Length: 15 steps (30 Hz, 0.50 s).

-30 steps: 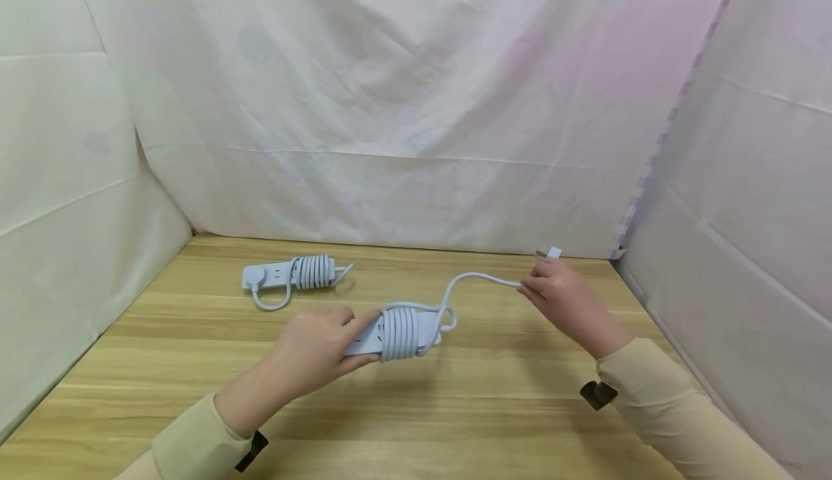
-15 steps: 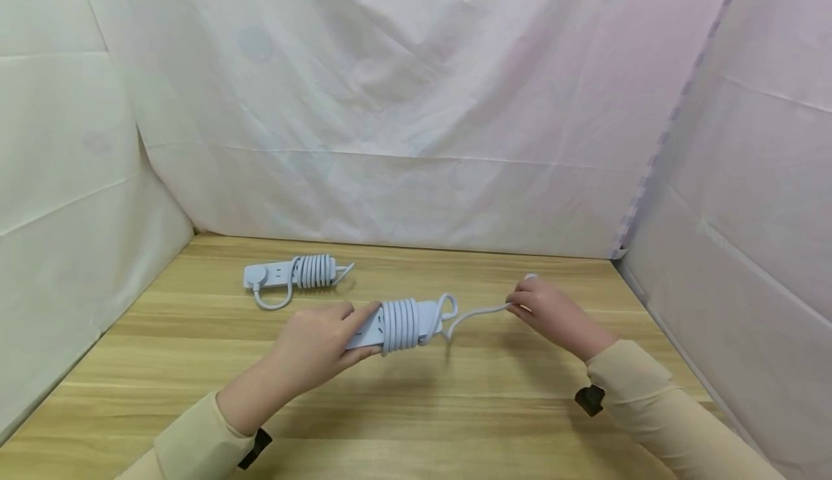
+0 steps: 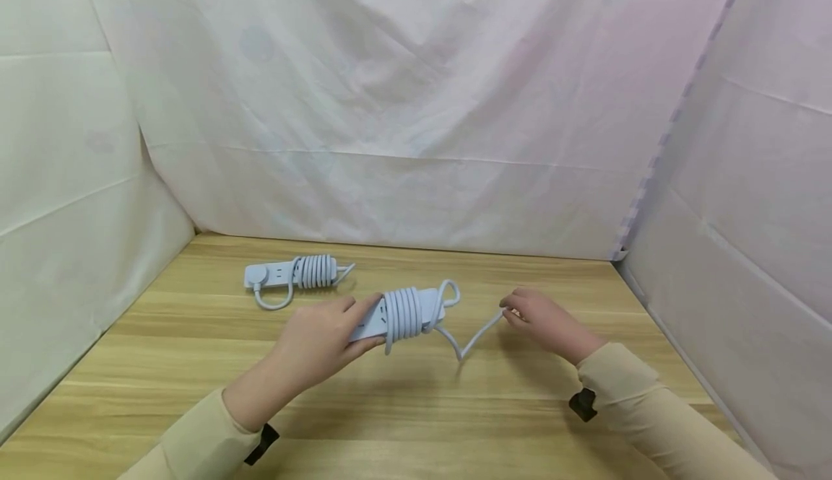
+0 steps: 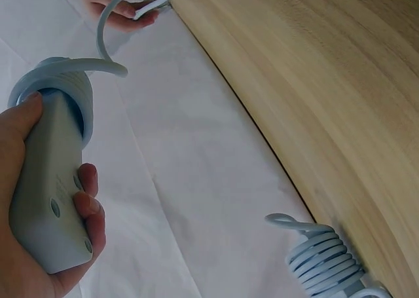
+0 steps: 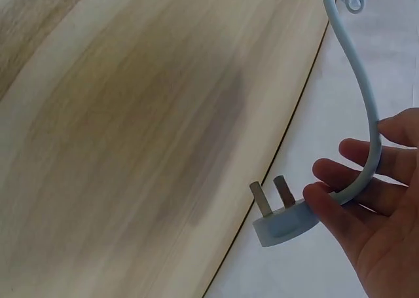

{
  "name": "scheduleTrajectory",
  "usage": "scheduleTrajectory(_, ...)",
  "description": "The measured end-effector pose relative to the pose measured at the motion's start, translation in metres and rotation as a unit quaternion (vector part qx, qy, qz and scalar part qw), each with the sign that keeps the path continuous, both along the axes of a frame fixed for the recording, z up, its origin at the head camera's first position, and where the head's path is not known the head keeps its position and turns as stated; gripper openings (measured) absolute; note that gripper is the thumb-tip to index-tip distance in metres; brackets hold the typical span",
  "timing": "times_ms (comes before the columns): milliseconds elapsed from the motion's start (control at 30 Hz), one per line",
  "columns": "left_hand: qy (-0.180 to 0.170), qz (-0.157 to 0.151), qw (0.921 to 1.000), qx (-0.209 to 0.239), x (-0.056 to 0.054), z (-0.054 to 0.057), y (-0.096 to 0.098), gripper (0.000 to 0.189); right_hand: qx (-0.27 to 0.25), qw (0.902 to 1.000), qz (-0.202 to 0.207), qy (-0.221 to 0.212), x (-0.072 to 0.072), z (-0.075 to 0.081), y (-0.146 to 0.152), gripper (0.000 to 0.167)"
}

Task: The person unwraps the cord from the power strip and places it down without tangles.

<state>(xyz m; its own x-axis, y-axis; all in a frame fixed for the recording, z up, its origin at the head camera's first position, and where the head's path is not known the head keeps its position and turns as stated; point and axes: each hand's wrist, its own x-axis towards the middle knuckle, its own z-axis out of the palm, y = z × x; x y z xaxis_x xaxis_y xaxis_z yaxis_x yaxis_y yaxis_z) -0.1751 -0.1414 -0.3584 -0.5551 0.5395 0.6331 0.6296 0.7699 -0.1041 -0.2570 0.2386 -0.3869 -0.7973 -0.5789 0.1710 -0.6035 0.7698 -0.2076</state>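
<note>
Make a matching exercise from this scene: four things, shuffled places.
1. Two-pin pale blue plastic plug
2. Nearer pale blue, cord-wrapped power strip
3. Farther pale blue, cord-wrapped power strip
4. White fabric backdrop

A. Behind the wooden table
B. In the grip of the left hand
C. Lying on the table's left
D. At the right hand

Pairs: 1-D, 2-B, 3-C, 4-A

Showing no readable text, brand or number anywhere; bearing only faint marks (image 4: 61, 183), too small to read, on the back of the power strip (image 4: 44, 186).
</note>
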Motion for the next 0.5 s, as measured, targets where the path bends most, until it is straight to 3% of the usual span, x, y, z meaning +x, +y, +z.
scheduleTrajectory(200,-0.004,0.010,0.9999,-0.001,-0.002,0.003,0.002,0.060,0.002,0.9984,-0.015,-0.054,0.000,-0.005,-0.004,0.023)
scheduleTrajectory(500,-0.006,0.014,0.9999,0.003,-0.004,0.004,0.002,0.060,0.013,0.9990,-0.014,-0.041,-0.002,-0.011,-0.009,0.024)
